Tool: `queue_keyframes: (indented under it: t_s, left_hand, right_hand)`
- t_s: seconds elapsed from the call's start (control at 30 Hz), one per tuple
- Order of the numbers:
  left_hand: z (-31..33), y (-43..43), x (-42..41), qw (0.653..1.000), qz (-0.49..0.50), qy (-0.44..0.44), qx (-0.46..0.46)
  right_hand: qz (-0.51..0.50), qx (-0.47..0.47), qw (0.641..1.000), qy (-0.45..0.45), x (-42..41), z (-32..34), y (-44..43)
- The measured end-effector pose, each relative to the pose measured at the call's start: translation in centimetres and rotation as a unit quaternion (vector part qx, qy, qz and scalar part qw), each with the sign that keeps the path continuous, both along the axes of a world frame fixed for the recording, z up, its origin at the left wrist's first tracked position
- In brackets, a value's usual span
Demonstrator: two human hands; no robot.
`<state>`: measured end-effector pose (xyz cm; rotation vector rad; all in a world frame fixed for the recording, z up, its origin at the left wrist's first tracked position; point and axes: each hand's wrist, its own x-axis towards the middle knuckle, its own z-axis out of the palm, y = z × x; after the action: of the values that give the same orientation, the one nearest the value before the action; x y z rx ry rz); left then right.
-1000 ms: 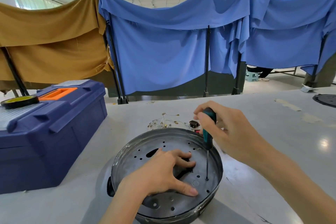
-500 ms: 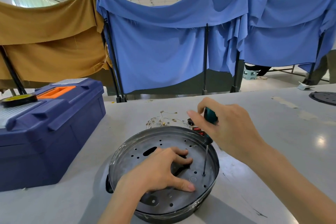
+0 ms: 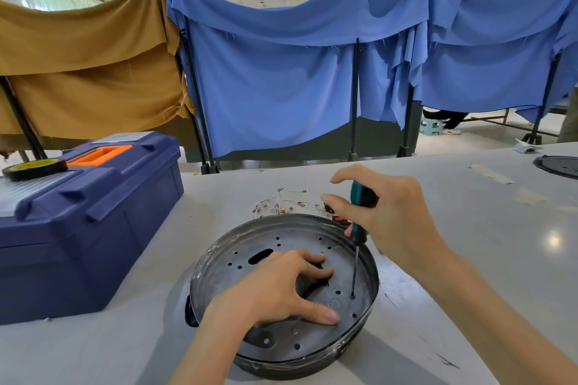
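A round dark metal pan (image 3: 219,251) with several holes in its base lies on the grey table in front of me. My left hand (image 3: 281,287) rests on its base, fingers curled into a central opening, thumb flat on the metal. My right hand (image 3: 387,216) holds a screwdriver (image 3: 359,222) with a teal and black handle, standing nearly upright. Its index finger is lifted off the handle. The screwdriver tip sits in a hole at the pan's right side.
A blue toolbox (image 3: 78,216) with an orange handle and a roll of black tape (image 3: 34,168) on top stands at left. Thin wires with small brass terminals (image 3: 281,205) lie behind the pan. A dark round plate (image 3: 560,166) sits far right. Blue and ochre cloth screens stand behind.
My right hand's fingers have shifted on the screwdriver handle, the index finger lifting away. My left hand stays on the pan. The view has shifted slightly.
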<state>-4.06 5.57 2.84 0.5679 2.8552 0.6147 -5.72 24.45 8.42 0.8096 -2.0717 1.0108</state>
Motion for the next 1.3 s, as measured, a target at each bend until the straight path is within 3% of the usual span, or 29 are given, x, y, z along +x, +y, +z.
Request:
queue_keyframes:
  t_s: [0.1, 0.23, 0.3, 0.47, 0.63, 0.77, 0.9, 1.07, 1.3]
  left_hand:
    - [0.3, 0.2, 0.1, 1.0, 0.002, -0.005, 0.0]
    - [1.2, 0.8, -0.1, 0.999, 0.004, 0.002, -0.032]
    - [1.7, 1.2, -0.3, 0.998, -0.005, 0.01, -0.064]
    - [1.8, 1.4, -0.1, 0.998, 0.005, 0.0, -0.059]
    - [1.9, 0.1, 0.0, 1.0, -0.008, 0.0, 0.007]
    - [2.2, -2.9, -2.1, 0.982, 0.13, 0.123, 0.061]
    - [1.4, -6.0, -4.3, 0.957, 0.284, 0.051, 0.003]
    - [0.9, -7.2, -4.4, 0.947, 0.315, 0.044, 0.046]
    - [1.1, -6.6, -3.2, 0.937, 0.345, 0.034, -0.044]
  right_hand:
    - [-0.029, 0.058, 0.996, -0.061, 0.0, 0.3, 0.2]
    - [0.109, 0.103, 0.974, -0.172, 0.1, 1.4, 1.3]
    - [0.124, 0.092, 0.976, -0.152, 0.3, 1.6, 1.2]
    - [0.01, 0.069, 0.997, -0.021, 0.7, 1.3, 0.1]
    - [-0.02, 0.063, 0.998, -0.003, 0.8, 0.5, 0.1]
    - [-0.017, 0.057, 0.998, -0.019, 0.7, 0.1, 0.5]
    - [-0.032, 0.066, 0.997, -0.012, 0.4, 0.1, 0.5]
    - [-0.029, 0.079, 0.996, 0.003, 0.1, 0.1, 0.3]
    - [-0.001, 0.058, 0.998, -0.012, -0.4, 0.1, 0.3]
